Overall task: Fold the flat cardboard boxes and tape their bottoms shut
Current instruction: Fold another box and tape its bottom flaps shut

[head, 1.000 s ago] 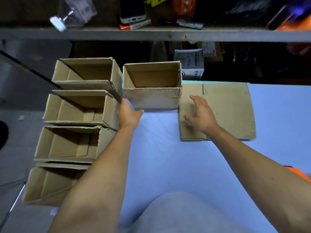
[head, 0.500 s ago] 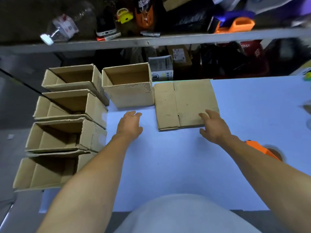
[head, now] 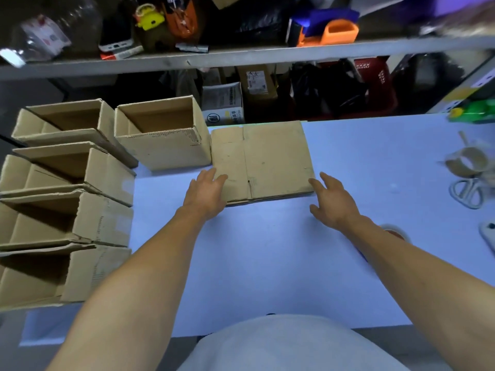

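Observation:
A stack of flat cardboard boxes [head: 273, 156] lies on the pale blue table [head: 267, 263] near its far edge. My left hand [head: 205, 192] reaches over the stack's near left corner, fingers straight and touching the cardboard. My right hand [head: 333, 202] hovers at the stack's near right corner with fingers spread, holding nothing. A folded open-top box [head: 163, 140] stands just left of the flat stack. Several more folded boxes [head: 67, 199] lie in a column along the table's left side. A tape roll [head: 467, 163] sits at the far right.
White-handled scissors [head: 467, 192] lie beside the tape roll at the right edge. A shelf [head: 241, 58] crowded with bottles, bags and an orange tape dispenser [head: 332, 33] runs behind the table. A green object [head: 474, 113] sits at the far right corner.
My left hand left the upright box and moved right to the flat stack's near corner. My right hand slid off the stack's top to its near right corner. The view tilted up.

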